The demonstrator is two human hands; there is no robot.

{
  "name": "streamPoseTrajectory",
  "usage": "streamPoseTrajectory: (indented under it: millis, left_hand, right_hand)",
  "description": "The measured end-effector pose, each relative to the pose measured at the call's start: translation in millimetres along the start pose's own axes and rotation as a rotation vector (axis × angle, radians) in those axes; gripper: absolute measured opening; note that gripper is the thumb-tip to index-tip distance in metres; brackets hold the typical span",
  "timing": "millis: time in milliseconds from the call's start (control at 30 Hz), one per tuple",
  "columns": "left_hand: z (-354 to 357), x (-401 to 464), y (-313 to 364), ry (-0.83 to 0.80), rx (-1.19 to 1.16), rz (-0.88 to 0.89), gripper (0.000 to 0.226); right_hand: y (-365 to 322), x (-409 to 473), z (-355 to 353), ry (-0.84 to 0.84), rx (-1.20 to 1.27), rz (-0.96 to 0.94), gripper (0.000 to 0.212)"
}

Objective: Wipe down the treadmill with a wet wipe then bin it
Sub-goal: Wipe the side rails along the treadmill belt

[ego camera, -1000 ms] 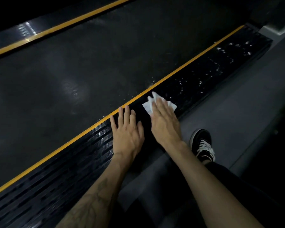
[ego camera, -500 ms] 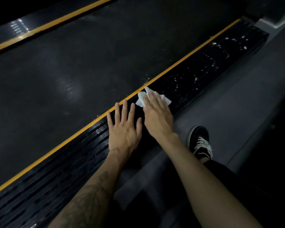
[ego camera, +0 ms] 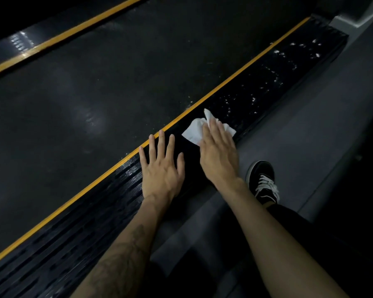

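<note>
I'm pressing the wipe (ego camera: pixel 193 131) onto the rail (ego camera: pixel 84 229), just right of the belt (ego camera: pixel 95 93), w/ my R hand (ego camera: pixel 219 157), fingers straight for full contact, not gripping; L hand (ego camera: pixel 162 168) is lying flat beside it, holding nothing, prob. bracing me; white specks (ego camera: pixel 252 100) are sitting farther along.

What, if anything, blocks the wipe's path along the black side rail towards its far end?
Nothing visible does. The right hand presses the wipe flat on the side rail; ahead lie only scattered white specks. The left hand rests on the rail on the near side, out of the path.
</note>
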State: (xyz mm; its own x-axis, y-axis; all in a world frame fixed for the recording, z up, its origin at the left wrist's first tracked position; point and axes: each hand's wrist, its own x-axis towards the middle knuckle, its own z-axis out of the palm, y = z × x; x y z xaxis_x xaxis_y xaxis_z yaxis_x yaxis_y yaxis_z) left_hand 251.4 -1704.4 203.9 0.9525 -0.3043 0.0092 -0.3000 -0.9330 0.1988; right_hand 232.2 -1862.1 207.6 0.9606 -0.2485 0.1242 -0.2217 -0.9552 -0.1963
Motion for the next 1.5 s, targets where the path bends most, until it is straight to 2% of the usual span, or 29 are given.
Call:
streamPoseTrajectory:
  millis: [67,233,400,600,667,800,900,967,1033,1133,1300,1400,1500]
  left_hand:
    - [0,0,0,-0.001,-0.004,0.001,0.067]
    - [0,0,-1,0.007,-0.014,0.004,0.067]
    - [-1,0,0,0.003,0.000,-0.001,0.066]
    - [-2,1,1,0.003,-0.001,0.007,0.067]
    - [-2,0,1,0.007,0.003,0.006,0.067]
    - [-2,0,1,0.000,-0.002,0.015,0.068]
    - [-2,0,1,0.003,-0.016,0.022,0.069]
    - [-1,0,2,0.015,-0.015,0.028,0.069]
    - [-2,0,2,0.017,-0.015,0.032,0.069]
    - [-2,0,1,0.011,-0.020,0.029,0.068]
    - [-2,1,2,0.021,-0.035,0.034,0.068]
    - [-2,1,1,0.022,-0.034,0.031,0.067]
    - [0,1,1,0.026,-0.020,0.053,0.065]
  right_hand:
    - [-12,-15,1,0.011,0.011,0.021,0.060]
    - [-4,3,3,-0.005,-0.012,-0.107,0.056]
    - [0,-19,-1,0.038,0.030,0.045,0.060]
    - [1,-3,3,-0.001,-0.033,-0.116,0.058]
    - [12,2,-1,-0.028,-0.027,-0.068,0.060]
    - [-7,-28,-1,0.046,-0.008,0.038,0.063]
    - [-13,-25,5,0.059,-0.013,-0.102,0.060]
    - [-1,-10,2,0.053,-0.015,-0.130,0.060]
    - [11,-4,0,0.038,-0.021,-0.070,0.063]
    - [1,-27,5,0.108,0.054,0.033,0.060]
    - [-4,-20,10,0.092,0.059,-0.089,0.057]
    - [12,-11,7,0.090,0.032,-0.019,0.060]
    - [-1,-36,12,0.179,0.123,0.075,0.056]
